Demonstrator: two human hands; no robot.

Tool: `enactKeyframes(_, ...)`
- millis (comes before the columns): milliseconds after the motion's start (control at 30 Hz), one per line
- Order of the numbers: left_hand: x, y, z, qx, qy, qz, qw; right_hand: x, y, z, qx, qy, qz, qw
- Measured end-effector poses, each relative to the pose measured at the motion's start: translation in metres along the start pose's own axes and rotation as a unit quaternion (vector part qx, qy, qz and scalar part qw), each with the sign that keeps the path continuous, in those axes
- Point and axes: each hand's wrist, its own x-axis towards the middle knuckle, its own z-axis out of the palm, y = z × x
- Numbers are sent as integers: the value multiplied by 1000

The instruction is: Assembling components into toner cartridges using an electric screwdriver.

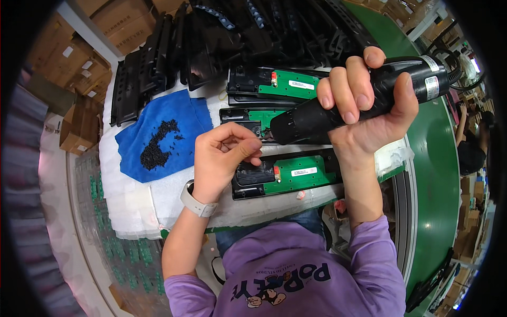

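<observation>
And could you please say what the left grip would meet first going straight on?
Probably the black handheld tool's nose, just right of the left grip; depth is unclear, so it could meet the black panel beneath first.

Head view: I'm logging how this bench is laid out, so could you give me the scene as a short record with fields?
Right hand: grips a black handheld tool, its narrow end over the middle housing
Left hand: thumb and forefinger together near that end; any held piece unclear
Left wrist: pale watch
Housings: three black ones, with green circuit boards
Blue cloth: left of the housings, bearing small black pieces
Far side: stacked black plastic parts
</observation>
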Motion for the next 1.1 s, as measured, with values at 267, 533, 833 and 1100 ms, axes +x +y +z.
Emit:
enactKeyframes(267, 1, 2, 1, -14, 11, -13, 1000, -1, -4, -4, 1, -18, -4, 1000)
enactKeyframes(533, -1, 0, 0, 6, -18, -53, 998, -5, -3, -3, 3, -40, 29, 999)
enactKeyframes(833, 1, -3, 6, 74, 6, 49, 996, -10, -9, 2, -98, -76, 178, 976)
enactKeyframes(1100, 2, -6, 5, -74, -21, 17, 997, -25, 1, 25, -167, -8, 242, 956)
